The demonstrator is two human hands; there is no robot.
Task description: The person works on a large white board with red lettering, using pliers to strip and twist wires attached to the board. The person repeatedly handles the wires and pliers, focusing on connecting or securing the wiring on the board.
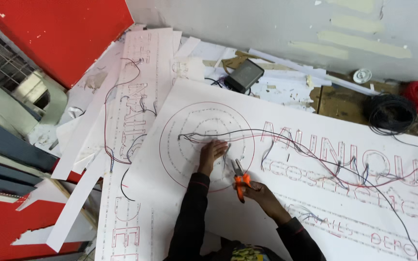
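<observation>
Both my arms are in dark, almost black long sleeves, cuffs bunched right at the wrists, left hand [212, 153] and right hand [257, 189] bare.

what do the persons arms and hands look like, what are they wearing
Both arms are covered in long dark sleeves, black or near black, plain and without markings, each ending in a snug cuff at the wrist. The left hand and right hand are bare: no gloves, and no rings or watch that can be made out. At the bottom edge, between the arms, a scrap of yellow and blue patterned cloth shows.
</observation>
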